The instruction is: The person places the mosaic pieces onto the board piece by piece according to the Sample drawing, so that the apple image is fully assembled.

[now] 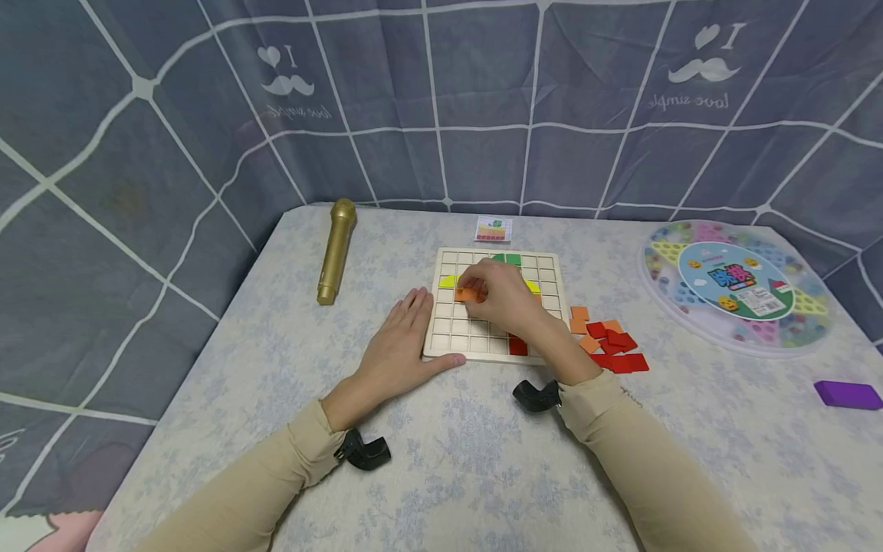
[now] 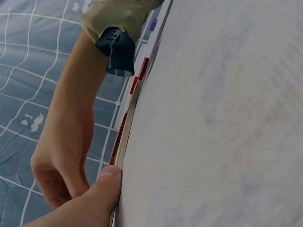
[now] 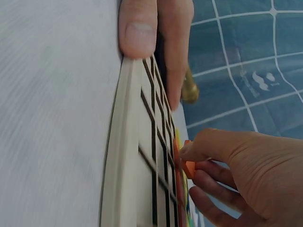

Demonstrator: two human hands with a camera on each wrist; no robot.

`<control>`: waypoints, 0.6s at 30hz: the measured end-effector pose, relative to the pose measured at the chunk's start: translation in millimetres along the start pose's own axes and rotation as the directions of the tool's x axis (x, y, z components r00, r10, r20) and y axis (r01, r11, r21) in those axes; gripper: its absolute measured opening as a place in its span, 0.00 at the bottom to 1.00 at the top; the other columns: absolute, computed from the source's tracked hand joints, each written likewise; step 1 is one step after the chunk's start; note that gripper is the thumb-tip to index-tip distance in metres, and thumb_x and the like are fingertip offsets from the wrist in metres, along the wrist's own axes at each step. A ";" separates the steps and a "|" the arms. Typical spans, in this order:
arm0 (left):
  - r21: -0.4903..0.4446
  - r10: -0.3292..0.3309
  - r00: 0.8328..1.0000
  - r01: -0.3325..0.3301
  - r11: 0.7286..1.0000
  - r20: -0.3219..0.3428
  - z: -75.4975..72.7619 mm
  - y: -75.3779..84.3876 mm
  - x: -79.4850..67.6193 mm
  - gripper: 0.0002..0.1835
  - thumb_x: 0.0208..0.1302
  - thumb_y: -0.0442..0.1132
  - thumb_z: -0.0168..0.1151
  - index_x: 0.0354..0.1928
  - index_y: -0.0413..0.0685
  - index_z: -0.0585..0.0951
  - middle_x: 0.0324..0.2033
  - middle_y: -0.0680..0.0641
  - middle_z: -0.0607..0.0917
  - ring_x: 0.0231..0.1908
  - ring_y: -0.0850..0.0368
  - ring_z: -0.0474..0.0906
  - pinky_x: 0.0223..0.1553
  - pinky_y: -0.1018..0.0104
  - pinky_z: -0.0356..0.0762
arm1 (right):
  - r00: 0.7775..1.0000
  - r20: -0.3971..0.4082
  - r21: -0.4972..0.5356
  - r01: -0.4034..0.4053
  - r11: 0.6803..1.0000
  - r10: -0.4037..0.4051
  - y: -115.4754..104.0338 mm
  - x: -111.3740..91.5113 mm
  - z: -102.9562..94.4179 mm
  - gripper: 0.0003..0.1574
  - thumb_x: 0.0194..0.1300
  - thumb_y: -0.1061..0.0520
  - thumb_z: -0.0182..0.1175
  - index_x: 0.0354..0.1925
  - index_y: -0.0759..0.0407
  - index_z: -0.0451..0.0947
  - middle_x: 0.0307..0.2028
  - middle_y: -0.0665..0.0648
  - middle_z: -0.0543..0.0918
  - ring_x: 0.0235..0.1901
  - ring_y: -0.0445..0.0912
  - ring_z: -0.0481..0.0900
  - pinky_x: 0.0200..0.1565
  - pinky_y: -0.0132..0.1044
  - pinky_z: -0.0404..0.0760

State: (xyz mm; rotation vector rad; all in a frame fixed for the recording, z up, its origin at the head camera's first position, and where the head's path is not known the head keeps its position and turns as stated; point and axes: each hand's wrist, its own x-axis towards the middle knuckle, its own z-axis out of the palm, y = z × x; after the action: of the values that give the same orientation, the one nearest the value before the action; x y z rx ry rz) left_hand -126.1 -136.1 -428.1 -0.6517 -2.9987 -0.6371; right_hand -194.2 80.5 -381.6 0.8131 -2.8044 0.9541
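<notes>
A pale wooden grid board (image 1: 441, 326) lies on the table, with green tiles (image 1: 513, 259), yellow tiles (image 1: 448, 281), orange tiles and a red tile (image 1: 517, 346) in its squares. My left hand (image 1: 396, 349) rests along the board's left side, fingers straight, the thumb touching the front edge. Over the middle of the board, my right hand (image 1: 505, 295) pinches an orange tile (image 3: 189, 168) between thumb and fingers. Part of the grid is hidden beneath that hand. Loose red and orange tiles (image 1: 617, 363) lie in a pile just right of the board.
Behind the board is a small pattern card (image 1: 494, 228). A gold microphone-shaped object (image 1: 336, 253) lies at the back left. To the right sit a round clear case (image 1: 734, 287) of colourful pieces and a purple block (image 1: 848, 395). Grey checked cloth (image 1: 483, 100) hangs behind.
</notes>
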 end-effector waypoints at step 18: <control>0.005 0.001 1.000 -0.001 1.000 -0.002 0.0 1.1 0.6 0.63 0.66 0.75 0.60 0.84 0.36 0.47 0.84 0.38 0.49 0.85 0.46 0.40 0.85 0.54 0.41 | 1.000 0.002 0.068 0.030 0.997 -0.030 -3.7 17.1 25.3 0.07 0.68 0.63 0.72 0.44 0.60 0.89 0.43 0.57 0.89 0.43 0.48 0.86 0.49 0.41 0.87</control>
State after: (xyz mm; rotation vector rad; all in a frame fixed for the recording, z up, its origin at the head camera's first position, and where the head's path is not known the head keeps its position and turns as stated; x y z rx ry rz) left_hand -126.2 -134.9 -427.7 -0.6513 -2.9975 -0.6293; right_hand -204.5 55.3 -395.9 0.8632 -2.7674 1.0504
